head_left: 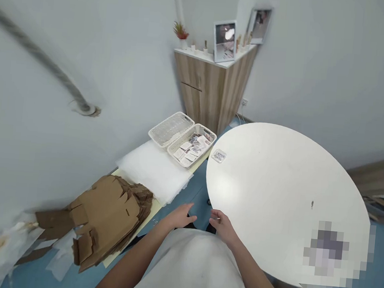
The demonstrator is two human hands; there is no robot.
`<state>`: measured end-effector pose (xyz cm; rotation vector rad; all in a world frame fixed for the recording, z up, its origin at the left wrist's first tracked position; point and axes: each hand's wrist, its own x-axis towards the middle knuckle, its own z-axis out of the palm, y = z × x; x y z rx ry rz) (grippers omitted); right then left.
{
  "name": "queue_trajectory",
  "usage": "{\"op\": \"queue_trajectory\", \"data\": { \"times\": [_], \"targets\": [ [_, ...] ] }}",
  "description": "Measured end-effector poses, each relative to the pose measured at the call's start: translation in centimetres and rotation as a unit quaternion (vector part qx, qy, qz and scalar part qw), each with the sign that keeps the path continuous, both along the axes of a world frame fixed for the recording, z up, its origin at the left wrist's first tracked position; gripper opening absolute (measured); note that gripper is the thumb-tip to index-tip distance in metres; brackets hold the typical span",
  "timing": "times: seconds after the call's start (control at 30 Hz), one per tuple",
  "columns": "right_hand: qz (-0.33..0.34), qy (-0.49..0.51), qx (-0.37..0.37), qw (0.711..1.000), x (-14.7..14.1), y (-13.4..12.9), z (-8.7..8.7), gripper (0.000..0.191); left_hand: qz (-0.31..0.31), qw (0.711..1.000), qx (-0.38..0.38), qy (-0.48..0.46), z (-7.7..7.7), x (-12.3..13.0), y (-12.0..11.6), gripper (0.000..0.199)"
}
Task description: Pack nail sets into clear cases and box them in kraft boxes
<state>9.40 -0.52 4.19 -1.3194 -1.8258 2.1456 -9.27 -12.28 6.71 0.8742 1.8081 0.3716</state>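
My left hand (181,216) hovers in front of my body with its fingers apart and nothing in it. It is nearest to the stack of clear or white plastic bags (154,170) on the low bench. My right hand (221,223) is beside the left edge of the white round table (276,182), fingers slightly curled and apart, also holding nothing. A small clear plastic case (218,155) with little items in it lies at that table's left rim.
Flattened brown cardboard boxes (111,217) are piled on the bench at left. Two white baskets (171,128) stand at its far end, the right one holding cards and packets. A wooden cabinet (210,87) bears picture frames. Loose plastic wrap (4,248) lies lower left.
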Motion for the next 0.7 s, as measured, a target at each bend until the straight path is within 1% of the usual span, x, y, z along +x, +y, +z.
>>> {"op": "queue_trajectory", "data": {
  "times": [0.07, 0.17, 0.3, 0.4, 0.47, 0.57, 0.63, 0.7],
  "targets": [
    [0.026, 0.006, 0.012, 1.000, -1.1, -0.1, -0.2, 0.045, 0.027, 0.999, 0.018, 0.025, 0.3, -0.8, -1.5, 0.079],
    [0.067, 0.021, 0.037, 0.997, -3.7, -0.7, -0.2, 0.043, 0.075, 0.995, 0.047, 0.042, 0.8, -2.2, -4.4, 0.076],
    [0.119, 0.037, 0.049, 0.991, -8.0, -2.3, 0.8, 0.043, 0.118, 0.989, 0.061, 0.065, 1.2, -4.5, -8.3, 0.070],
    [0.142, 0.043, 0.052, 0.988, -10.6, -3.9, 1.2, 0.043, 0.158, 0.980, 0.087, 0.088, 1.1, -5.7, -10.3, 0.065],
    [0.144, 0.043, 0.055, 0.987, -11.8, -5.0, 1.2, 0.044, 0.178, 0.974, 0.108, 0.090, 0.9, -6.2, -11.2, 0.064],
    [0.160, 0.034, 0.054, 0.985, -12.7, -6.6, 0.8, 0.043, 0.176, 0.974, 0.123, 0.067, 0.8, -6.8, -12.0, 0.064],
    [0.185, 0.020, 0.049, 0.981, -12.9, -7.2, 0.7, 0.043, 0.177, 0.974, 0.131, 0.049, 0.8, -7.2, -12.0, 0.064],
    [0.208, 0.005, 0.051, 0.977, -13.1, -7.3, 0.7, 0.043, 0.191, 0.969, 0.149, 0.041, 0.7, -7.9, -11.6, 0.063]
  ]
}}
